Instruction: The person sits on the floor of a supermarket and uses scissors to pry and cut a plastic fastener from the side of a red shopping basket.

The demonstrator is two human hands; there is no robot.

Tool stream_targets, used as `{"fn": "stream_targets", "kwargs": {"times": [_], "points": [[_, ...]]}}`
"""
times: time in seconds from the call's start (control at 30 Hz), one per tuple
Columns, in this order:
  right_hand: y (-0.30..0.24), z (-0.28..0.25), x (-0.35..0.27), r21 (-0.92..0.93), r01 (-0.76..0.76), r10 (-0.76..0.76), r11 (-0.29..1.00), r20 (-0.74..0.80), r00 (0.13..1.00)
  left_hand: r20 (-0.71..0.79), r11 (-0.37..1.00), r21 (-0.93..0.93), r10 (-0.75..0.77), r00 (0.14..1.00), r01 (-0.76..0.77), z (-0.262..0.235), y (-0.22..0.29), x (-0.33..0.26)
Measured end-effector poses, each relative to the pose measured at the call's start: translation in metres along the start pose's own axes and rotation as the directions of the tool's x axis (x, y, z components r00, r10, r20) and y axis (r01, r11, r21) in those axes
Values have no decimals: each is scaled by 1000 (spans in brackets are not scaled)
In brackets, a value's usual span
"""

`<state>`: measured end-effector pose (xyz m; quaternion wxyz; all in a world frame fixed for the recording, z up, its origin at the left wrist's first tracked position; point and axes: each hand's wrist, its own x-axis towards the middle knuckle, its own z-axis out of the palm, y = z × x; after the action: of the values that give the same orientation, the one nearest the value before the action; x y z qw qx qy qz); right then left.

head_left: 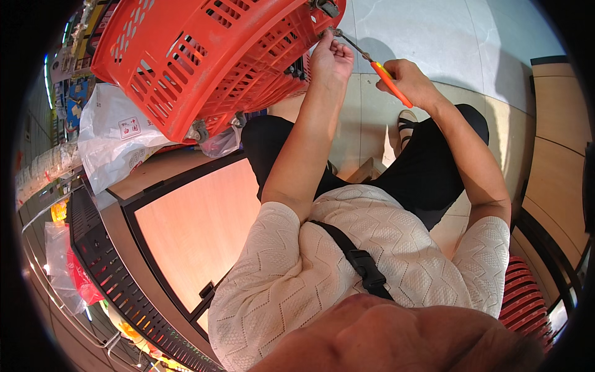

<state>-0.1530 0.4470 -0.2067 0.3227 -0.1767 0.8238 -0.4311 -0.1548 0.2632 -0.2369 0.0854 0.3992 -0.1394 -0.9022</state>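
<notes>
A red plastic basket (167, 68) with slotted walls is tipped on its side at the upper left, with small wheels on its underside. My left hand (333, 59) is up against the basket's right edge, fingers curled and thumb pressed near a wheel fitting (323, 7). What its fingertips pinch is too small to make out. In my right hand (406, 80) is a screwdriver (392, 84) with an orange and yellow handle. The screwdriver's thin metal shaft slants up and left, its tip ending close to my left fingertips at the basket edge.
A white plastic bag (114, 133) lies beside the basket, over a wood-toned cabinet (192, 229) to my left. A black slotted rack (102, 248) runs along that side. Wooden panels (561, 142) stand at right, and a red slatted stool or basket (525, 297) is behind my right elbow.
</notes>
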Motion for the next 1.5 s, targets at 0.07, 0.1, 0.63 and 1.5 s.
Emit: {"fn": "stream_targets", "kwargs": {"times": [0.07, 0.1, 0.63, 1.5], "points": [[5, 2, 2, 14, 26, -26, 1000, -20, 999, -1, 1000, 8, -1, 1000, 1, 0, 0, 0], [5, 2, 2, 14, 21, -21, 1000, -19, 1000, 1, 1000, 9, -1, 1000, 1, 0, 0, 1], [-5, -2, -3, 6, -26, 25, 1000, 23, 999, 13, 999, 12, -30, 999, 30, -3, 1, 6], [-2, -2, -5, -224, 47, -89, 973, -179, 980, 294, 985, 29, -171, 940, 170, -25, 13, 16]]}}
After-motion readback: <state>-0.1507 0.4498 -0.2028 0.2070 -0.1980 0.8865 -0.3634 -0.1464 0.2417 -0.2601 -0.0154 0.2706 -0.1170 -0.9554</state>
